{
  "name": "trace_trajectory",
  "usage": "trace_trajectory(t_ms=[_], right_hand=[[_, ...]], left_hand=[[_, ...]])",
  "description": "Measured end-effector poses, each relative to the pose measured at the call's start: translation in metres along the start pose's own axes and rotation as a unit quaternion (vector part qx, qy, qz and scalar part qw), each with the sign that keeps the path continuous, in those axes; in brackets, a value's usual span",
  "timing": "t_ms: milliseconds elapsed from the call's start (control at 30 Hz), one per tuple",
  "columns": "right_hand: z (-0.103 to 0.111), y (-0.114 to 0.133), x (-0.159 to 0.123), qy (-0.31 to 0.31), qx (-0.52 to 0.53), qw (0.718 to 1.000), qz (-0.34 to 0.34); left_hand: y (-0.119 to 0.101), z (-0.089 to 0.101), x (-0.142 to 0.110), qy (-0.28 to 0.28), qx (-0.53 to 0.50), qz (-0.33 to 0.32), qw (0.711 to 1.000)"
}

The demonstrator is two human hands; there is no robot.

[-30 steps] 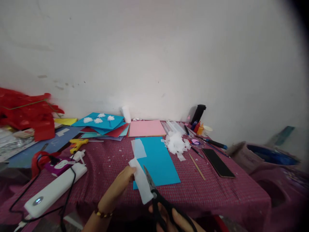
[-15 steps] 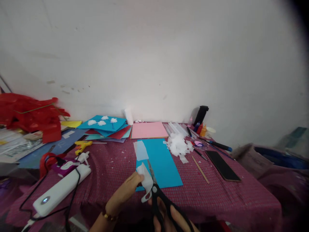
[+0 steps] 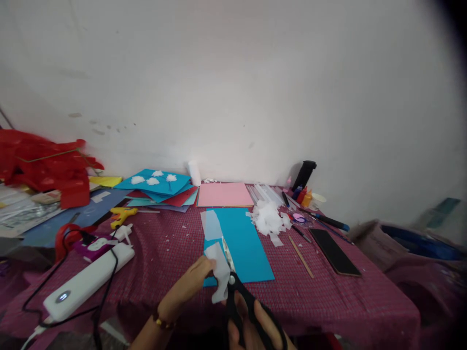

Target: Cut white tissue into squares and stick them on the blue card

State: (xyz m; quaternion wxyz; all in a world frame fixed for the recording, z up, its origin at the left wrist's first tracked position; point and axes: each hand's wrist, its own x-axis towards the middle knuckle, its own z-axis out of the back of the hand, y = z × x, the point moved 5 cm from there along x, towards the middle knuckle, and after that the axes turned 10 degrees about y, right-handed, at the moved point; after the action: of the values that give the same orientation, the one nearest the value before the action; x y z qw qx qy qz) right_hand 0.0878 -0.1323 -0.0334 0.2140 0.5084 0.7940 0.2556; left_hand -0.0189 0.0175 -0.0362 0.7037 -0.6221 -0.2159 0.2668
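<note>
My left hand point(image 3: 199, 274) pinches a strip of white tissue paper point(image 3: 219, 269) by its left side, above the lower left of a blue card point(image 3: 242, 245). In my right hand point(image 3: 251, 323) are black-handled scissors point(image 3: 231, 279), fingers through the loops. Their blades point up and away, close along the right edge of the strip; whether they touch it I cannot tell. A flat white tissue piece point(image 3: 211, 225) lies on the card's upper left corner. Beside the card's right edge sits a heap of white tissue scraps point(image 3: 269, 218).
Pink paper point(image 3: 225, 194) lies behind the card, with blue sheets point(image 3: 156, 183) bearing white tufts to its left. A yellow glue gun point(image 3: 122, 216) and cabled white power bank point(image 3: 87, 286) are at left. At right are a wooden stick point(image 3: 301, 256), phone point(image 3: 334, 251) and paint bottles point(image 3: 302, 195).
The tissue strip's lower end, curled into a loop before, now hangs straighter beside the scissors. Both hands keep nearly the same places. The view has shifted slightly.
</note>
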Motion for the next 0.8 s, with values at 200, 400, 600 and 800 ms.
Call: trace_trajectory(t_ms=[200, 400, 600, 800], right_hand=[[-0.008, 0.004, 0.008, 0.080, 0.070, 0.994, 0.013], [0.018, 0.035, 0.009, -0.010, -0.037, 0.996, 0.081], [0.059, 0.098, 0.007, -0.131, -0.480, 0.867, 0.040], [0.084, 0.131, 0.016, -0.138, -0.683, 0.717, 0.000]], left_hand=[[-0.021, 0.001, -0.006, 0.031, 0.080, 0.016, 0.996], [-0.028, 0.016, 0.006, -0.023, -0.077, 0.025, 0.997], [-0.010, 0.053, 0.013, -0.157, -0.119, 0.049, 0.979], [-0.014, 0.084, 0.030, -0.106, -0.067, 0.107, 0.986]])
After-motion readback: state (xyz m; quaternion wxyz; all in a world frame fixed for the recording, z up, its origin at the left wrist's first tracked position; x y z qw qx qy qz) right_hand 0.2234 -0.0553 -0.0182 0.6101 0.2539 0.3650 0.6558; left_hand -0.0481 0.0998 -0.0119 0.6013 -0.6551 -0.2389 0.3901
